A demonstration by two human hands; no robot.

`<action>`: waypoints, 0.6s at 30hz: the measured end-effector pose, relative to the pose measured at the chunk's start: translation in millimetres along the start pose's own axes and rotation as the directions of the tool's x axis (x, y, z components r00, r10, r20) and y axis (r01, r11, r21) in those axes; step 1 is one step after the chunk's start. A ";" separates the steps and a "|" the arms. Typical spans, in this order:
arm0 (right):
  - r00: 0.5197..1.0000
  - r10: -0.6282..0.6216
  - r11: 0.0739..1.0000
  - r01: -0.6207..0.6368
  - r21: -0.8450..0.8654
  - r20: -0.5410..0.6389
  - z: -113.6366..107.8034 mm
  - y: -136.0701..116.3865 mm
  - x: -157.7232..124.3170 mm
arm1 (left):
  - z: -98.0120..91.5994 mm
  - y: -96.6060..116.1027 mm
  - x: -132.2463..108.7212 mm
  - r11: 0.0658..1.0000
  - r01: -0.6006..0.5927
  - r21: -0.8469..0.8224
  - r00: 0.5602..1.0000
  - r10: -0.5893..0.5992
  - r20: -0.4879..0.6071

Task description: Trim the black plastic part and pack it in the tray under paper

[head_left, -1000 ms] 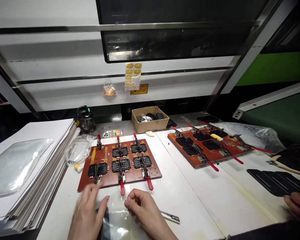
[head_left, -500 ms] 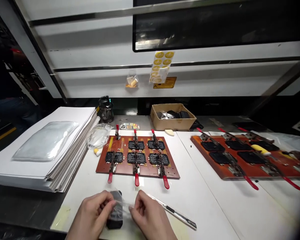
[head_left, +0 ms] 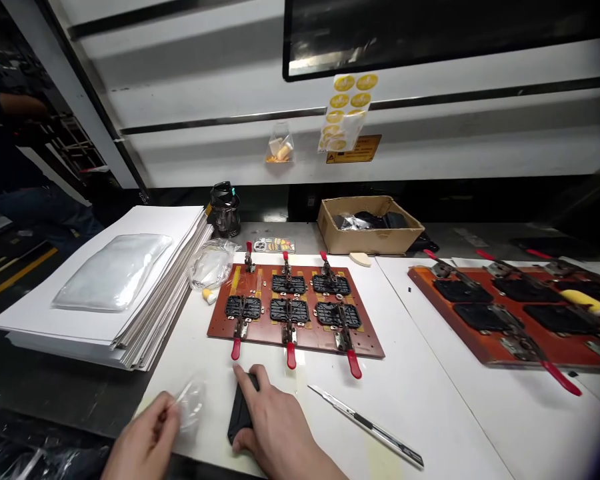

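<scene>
My left hand (head_left: 150, 430) pinches a crumpled piece of clear plastic film (head_left: 192, 404), slightly blurred by motion, off to the left. A flat black rectangular part (head_left: 241, 412) lies on the white work surface, and my right hand (head_left: 275, 420) grips it from above, with the thumb at its near end and fingers at the far end. Part of it is hidden under that hand. To the right of my right hand lies a slim silver craft knife (head_left: 367, 425), its blade pointing away to the left.
Beyond my hands lies a reddish-brown fixture board (head_left: 300, 340) with black parts under red-handled toggle clamps. Another such board (head_left: 460, 333) lies to the right. Stacked white sheets (head_left: 125, 327) stand left, bearing a clear plastic pack (head_left: 113, 272). A cardboard box (head_left: 370, 237) stands behind.
The film stretched between both hands over the black part is now only in my left hand, which has moved left. My right hand has moved left onto the part.
</scene>
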State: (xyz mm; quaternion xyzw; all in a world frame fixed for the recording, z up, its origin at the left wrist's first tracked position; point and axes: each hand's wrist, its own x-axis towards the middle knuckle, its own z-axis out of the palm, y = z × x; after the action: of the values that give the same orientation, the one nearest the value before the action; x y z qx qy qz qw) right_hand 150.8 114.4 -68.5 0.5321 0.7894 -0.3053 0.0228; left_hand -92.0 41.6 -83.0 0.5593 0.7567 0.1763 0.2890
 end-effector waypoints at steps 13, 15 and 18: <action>0.922 0.228 0.584 0.128 0.801 -0.314 18.3 35.5 -32.2 | 83.5 53.8 9.3 0.968 -0.010 0.252 0.999 0.020 -0.037; 0.913 0.147 0.713 0.170 0.680 -0.382 37.6 29.4 -30.6 | 81.9 53.4 9.1 0.961 -0.031 0.276 0.997 0.049 -0.060; 0.907 0.094 0.824 0.160 0.544 -0.410 51.4 31.1 -32.4 | 78.8 57.1 5.4 0.943 -0.062 0.327 0.988 0.106 -0.116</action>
State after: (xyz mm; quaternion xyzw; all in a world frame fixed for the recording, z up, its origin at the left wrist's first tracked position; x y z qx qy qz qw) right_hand 176.5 69.3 -112.9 0.5534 0.6583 -0.4043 -0.3113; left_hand -0.5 60.2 -111.3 0.6179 0.7682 0.0991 0.1352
